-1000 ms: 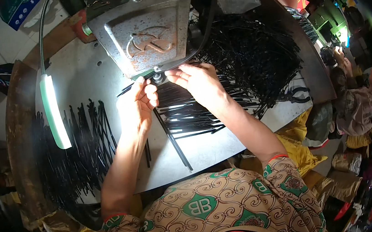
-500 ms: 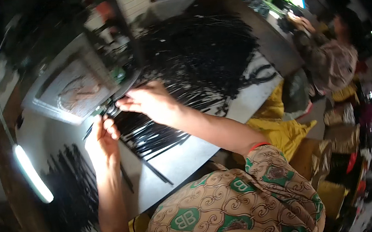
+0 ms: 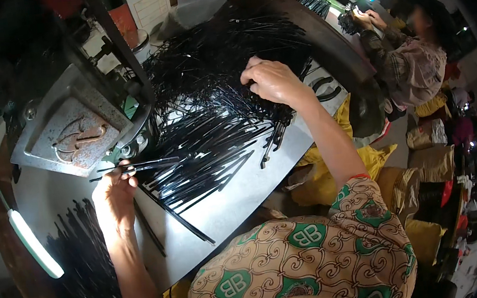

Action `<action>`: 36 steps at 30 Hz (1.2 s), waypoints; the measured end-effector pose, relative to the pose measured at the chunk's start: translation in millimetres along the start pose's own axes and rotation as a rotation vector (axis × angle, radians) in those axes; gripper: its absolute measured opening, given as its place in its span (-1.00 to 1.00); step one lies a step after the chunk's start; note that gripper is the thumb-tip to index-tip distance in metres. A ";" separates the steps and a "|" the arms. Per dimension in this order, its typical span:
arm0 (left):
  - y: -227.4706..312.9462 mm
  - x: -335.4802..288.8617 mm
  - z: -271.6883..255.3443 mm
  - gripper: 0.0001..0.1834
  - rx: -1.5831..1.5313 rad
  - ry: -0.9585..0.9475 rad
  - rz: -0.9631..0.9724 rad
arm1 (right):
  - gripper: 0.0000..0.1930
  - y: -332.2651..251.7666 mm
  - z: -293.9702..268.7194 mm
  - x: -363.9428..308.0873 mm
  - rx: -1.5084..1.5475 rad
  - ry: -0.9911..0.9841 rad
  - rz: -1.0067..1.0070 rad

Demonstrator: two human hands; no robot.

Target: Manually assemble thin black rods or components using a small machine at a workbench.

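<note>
My left hand [image 3: 115,189] pinches a few thin black rods [image 3: 140,166] and holds them level just under the grey metal press plate [image 3: 68,130]. My right hand [image 3: 271,80] has reached out to the right and rests, fingers curled, on the big heap of black rods [image 3: 223,62]. More rods lie fanned out [image 3: 203,153] on the grey metal table [image 3: 238,202] between the two hands. Whether the right hand has rods inside its fingers is hidden.
A second bunch of black rods [image 3: 80,255] lies at the left beside a lit white lamp bar [image 3: 34,243]. Another person [image 3: 410,53] works at the far right. Bags and sacks [image 3: 433,150] crowd the floor to the right of the table edge.
My right hand left the press and swung right onto the rod heap. My left hand stayed under the press with a few rods. The view turned to the right.
</note>
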State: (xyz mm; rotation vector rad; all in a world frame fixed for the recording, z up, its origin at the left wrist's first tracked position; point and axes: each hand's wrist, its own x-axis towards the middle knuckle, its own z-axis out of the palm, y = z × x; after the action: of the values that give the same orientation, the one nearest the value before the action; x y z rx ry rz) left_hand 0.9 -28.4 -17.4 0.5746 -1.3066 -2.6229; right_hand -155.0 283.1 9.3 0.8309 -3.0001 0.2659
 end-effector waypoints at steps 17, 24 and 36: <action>-3.0 -5.6 8.3 -0.90 0.270 0.101 0.003 | -0.92 12.3 17.4 -0.6 -0.227 0.159 -0.224; -3.2 -7.4 7.6 -0.91 0.342 0.110 -0.030 | -0.79 -23.6 12.9 4.5 -0.224 0.327 -0.403; -0.6 -15.0 8.8 -0.95 0.364 0.109 -0.033 | -0.85 -139.8 40.9 25.8 0.624 -0.091 -0.469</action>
State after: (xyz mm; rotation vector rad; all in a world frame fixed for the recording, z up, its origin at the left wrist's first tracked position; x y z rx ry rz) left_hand 11.0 -17.0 -9.0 0.7820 -1.7632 -2.3498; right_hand -104.3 145.1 -7.2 1.5798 -2.6816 1.1951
